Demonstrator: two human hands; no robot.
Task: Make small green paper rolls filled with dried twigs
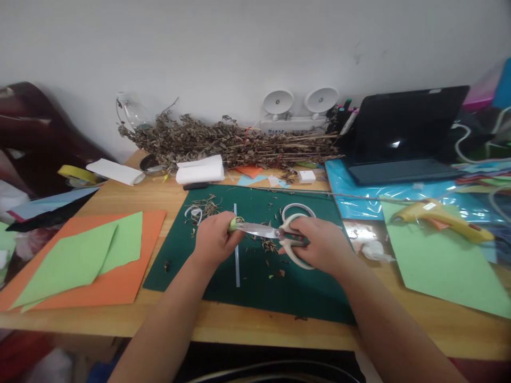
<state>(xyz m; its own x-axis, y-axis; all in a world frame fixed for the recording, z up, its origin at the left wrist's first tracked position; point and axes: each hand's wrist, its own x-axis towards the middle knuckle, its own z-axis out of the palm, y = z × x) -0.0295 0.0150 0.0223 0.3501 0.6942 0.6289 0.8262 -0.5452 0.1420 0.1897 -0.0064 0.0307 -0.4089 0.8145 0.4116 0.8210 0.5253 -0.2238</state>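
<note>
The right hand (325, 242) is clamped on the pale handles of the scissors (278, 233), fingers in the loops, with the blades pointing left across the middle of the cutting mat (223, 298). The left hand (213, 238) pinches a small green piece (235, 224), and the blade tips reach it at the fingers; the hands themselves are apart, joined only by the scissors. Beneath them, a translucent stick (238, 268) lies on the mat, with dry plant scraps (269, 246) to its right. A white ring (297, 206) sits behind the scissors near the mat's far edge, and a heap of thin stalks (207, 206) lies by the far left corner. Left of the mat, light green sheets (75, 260) lie on orange paper (147, 255) towards the worktop's (131, 319) left edge. To the right, a yellow glue gun (447, 219) rests on another green sheet (431, 266). Along the far edge stretches a bundle of dried plants (223, 138), with a folded white wad (200, 170) before it and a dark tablet (407, 127) standing near the far right corner
</note>
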